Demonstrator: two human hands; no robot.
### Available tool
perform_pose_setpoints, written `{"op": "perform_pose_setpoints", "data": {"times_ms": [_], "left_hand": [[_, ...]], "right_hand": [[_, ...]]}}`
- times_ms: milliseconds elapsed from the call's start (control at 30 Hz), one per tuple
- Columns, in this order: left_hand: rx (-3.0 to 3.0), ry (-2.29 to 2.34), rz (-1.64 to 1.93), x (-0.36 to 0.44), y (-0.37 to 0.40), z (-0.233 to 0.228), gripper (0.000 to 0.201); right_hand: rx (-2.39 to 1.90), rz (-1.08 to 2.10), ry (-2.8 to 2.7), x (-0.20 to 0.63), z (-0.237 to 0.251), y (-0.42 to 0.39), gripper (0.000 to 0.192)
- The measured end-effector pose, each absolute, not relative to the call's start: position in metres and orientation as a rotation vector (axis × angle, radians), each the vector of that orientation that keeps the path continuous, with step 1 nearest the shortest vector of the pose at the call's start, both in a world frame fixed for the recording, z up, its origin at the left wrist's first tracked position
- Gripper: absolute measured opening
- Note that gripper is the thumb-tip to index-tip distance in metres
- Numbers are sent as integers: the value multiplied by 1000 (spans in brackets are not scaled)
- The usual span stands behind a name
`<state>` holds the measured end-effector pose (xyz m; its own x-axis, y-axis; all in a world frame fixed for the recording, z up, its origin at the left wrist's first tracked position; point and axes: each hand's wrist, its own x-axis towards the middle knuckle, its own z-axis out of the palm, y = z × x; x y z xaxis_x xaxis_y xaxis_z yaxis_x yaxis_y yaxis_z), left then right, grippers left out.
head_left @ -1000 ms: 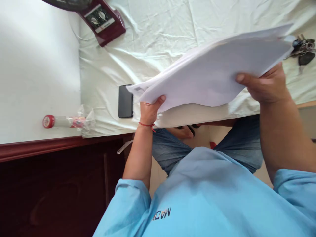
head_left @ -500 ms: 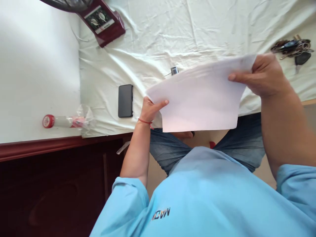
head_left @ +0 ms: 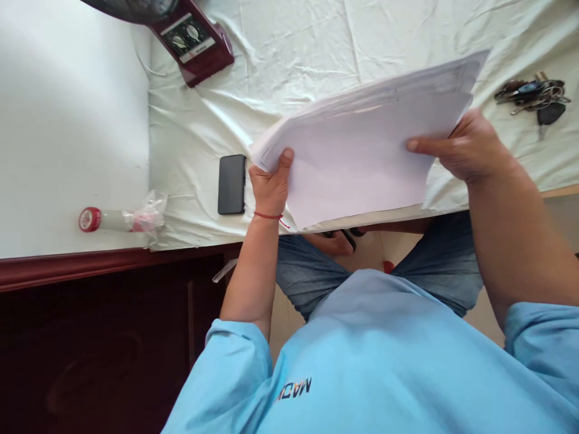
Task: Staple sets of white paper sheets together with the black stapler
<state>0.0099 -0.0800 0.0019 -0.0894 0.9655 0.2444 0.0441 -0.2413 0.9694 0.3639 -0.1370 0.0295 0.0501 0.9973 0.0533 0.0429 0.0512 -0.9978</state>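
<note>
A stack of white paper sheets [head_left: 362, 150] is held above the front edge of a table covered in a white cloth [head_left: 294, 54]. My left hand [head_left: 270, 187] grips the stack's left corner, thumb on top; a red string circles that wrist. My right hand [head_left: 465, 147] grips the stack's right edge, thumb pressed on the top sheet. The sheets fan apart slightly at the far edge and tilt up to the right.
A black phone [head_left: 231, 184] lies flat just left of my left hand. A bunch of keys [head_left: 534, 96] lies at the far right. A dark red device with dials [head_left: 194, 39] stands at the back left. A red-capped bottle [head_left: 113, 220] lies near the front-left edge.
The paper stack dropped and stood nearly on edge half a second ago, then lifted and flattened again. A small dark object seen behind the sheets is hidden now.
</note>
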Motion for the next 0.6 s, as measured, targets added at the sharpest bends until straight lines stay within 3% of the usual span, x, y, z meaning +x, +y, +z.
{"op": "perform_pose_setpoints", "data": {"times_ms": [133,233,433,600], "left_hand": [[1376,1146,1464,9,-82,-8,63],[1441,1101,1373,3,-82,-22,68],[1734,1118,1130,-15,-83,-30,41],[1751,1023,955,-19,-87,-17,43]], "right_hand": [[-1208,973,-1155,354,17,-133,47],[-1045,869,-1182,354,17,-125,57],[-1092,891,-1207,372,22,-128,73],[-1353,1048,-1220,373,29,-141,72]]}}
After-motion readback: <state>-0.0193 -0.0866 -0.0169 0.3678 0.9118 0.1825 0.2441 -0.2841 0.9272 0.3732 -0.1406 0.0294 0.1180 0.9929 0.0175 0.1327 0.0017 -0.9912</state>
